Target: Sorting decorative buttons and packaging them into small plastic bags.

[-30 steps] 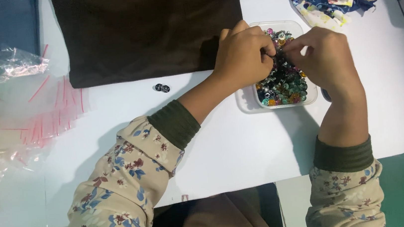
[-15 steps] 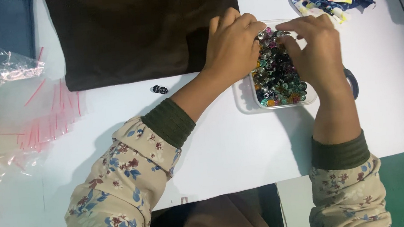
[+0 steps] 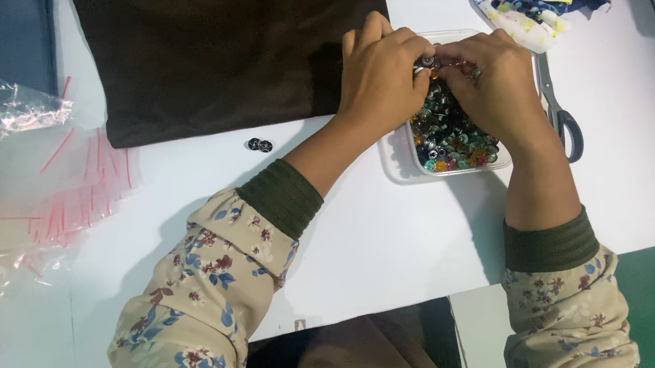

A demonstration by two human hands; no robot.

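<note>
Clear red-striped plastic bags point(image 3: 59, 180) left on white desk point(image 3: 365, 237), two small dark buttons point(image 3: 259, 145) centre, left hand point(image 3: 381, 73) and right hand point(image 3: 495, 81) pinching one small metallic button point(image 3: 428, 60) over clear plastic tub of multicoloured buttons point(image 3: 453, 142) upper right, grey-handled scissors point(image 3: 559, 115) beside.

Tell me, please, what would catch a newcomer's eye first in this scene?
Both hands, left hand and right hand, meet over a clear tray heaped with shiny coloured buttons, pinching a small piece between them. A dark brown cloth lies behind, with scissors just right of the tray.
</note>
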